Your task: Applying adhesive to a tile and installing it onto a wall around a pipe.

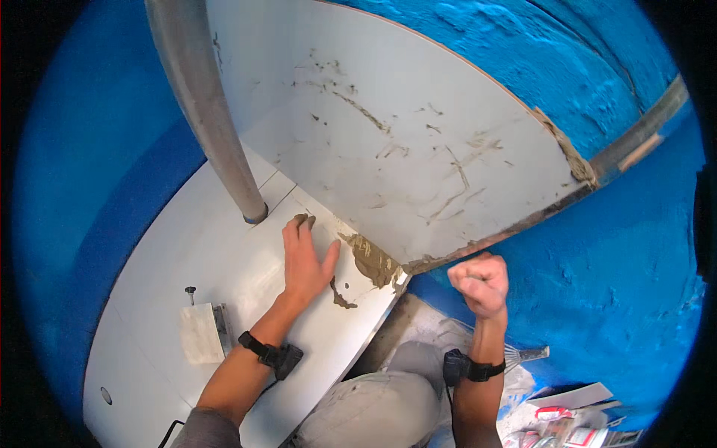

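Observation:
My left hand (301,263) is open over the white flat surface (250,280), its fingers spread and grey-brown mortar on the fingertips. Just right of it, a patch of wet mortar (373,263) lies along the corner where this surface meets a white upright panel (336,157). Mortar streaks mark the panel's face. My right hand (482,284) is closed in a fist, just right of the panel's lower near corner. No object shows in that fist. A smaller smear of mortar (342,297) sits by my left wrist.
A grey pipe (209,112) rises from the white surface at the far left. A small pale block-shaped tool with a black knob (202,334) lies left of my forearm. Rough blue walls (597,291) surround everything. Red-and-white packages (586,437) and a fan-shaped wire tool (526,355) are lower right.

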`<action>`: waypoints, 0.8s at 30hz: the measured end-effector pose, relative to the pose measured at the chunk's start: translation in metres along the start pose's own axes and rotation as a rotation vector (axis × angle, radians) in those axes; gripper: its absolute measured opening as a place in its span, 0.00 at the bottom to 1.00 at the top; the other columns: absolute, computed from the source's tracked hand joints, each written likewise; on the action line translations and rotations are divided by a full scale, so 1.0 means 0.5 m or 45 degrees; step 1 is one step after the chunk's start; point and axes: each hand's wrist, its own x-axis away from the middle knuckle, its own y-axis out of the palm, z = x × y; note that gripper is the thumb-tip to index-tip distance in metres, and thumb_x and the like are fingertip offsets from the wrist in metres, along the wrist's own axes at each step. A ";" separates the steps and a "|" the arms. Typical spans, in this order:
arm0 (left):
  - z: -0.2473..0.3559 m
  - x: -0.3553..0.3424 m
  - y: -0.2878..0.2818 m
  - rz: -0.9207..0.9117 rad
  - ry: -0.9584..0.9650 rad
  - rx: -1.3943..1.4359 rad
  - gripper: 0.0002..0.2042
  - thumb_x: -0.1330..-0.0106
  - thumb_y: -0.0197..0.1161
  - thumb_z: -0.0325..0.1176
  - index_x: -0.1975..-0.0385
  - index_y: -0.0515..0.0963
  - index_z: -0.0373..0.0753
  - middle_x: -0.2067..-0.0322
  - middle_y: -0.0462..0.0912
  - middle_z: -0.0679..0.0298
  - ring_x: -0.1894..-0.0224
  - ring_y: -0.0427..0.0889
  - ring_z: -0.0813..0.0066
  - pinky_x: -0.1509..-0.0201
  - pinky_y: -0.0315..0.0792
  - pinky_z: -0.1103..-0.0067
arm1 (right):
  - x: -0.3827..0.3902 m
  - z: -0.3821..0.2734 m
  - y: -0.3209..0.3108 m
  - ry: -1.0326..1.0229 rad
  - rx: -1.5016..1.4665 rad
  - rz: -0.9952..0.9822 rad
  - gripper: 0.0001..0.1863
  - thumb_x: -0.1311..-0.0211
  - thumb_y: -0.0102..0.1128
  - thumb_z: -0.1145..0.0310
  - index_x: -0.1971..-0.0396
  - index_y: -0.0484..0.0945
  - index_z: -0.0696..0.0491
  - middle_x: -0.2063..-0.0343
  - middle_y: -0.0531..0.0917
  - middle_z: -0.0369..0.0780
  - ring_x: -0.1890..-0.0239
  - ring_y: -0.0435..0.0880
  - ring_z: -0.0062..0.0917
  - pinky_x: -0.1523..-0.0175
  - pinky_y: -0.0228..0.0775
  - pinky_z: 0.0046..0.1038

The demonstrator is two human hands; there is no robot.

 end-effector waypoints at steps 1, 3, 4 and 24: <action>-0.005 0.000 0.000 0.009 -0.010 0.003 0.30 0.41 0.69 0.35 0.42 0.66 0.25 0.41 0.65 0.41 0.37 0.64 0.43 0.34 0.63 0.60 | -0.005 -0.008 0.012 -0.013 -0.182 0.090 0.19 0.48 0.60 0.71 0.89 0.61 0.58 0.88 0.62 0.32 0.84 0.55 0.17 0.77 0.46 0.26; 0.014 -0.014 0.013 -0.011 -0.086 0.017 0.31 0.41 0.69 0.36 0.42 0.66 0.25 0.41 0.65 0.42 0.37 0.63 0.43 0.33 0.63 0.60 | 0.000 0.004 -0.001 0.022 -0.256 0.136 0.15 0.48 0.61 0.73 0.88 0.67 0.61 0.86 0.67 0.34 0.82 0.60 0.17 0.76 0.50 0.25; 0.022 -0.014 0.016 -0.004 -0.080 0.042 0.31 0.41 0.69 0.36 0.42 0.66 0.25 0.41 0.65 0.42 0.37 0.63 0.43 0.33 0.63 0.60 | 0.006 0.000 -0.003 0.019 -0.230 0.138 0.15 0.48 0.61 0.73 0.88 0.67 0.61 0.86 0.67 0.34 0.82 0.60 0.17 0.76 0.50 0.25; 0.012 0.002 0.005 0.002 -0.033 0.007 0.29 0.42 0.68 0.35 0.45 0.68 0.24 0.43 0.66 0.42 0.39 0.64 0.42 0.33 0.61 0.59 | -0.163 -0.459 0.018 -0.275 1.130 1.312 0.08 0.38 0.67 0.71 0.67 0.80 0.60 0.89 0.71 0.30 0.87 0.66 0.13 0.79 0.58 0.23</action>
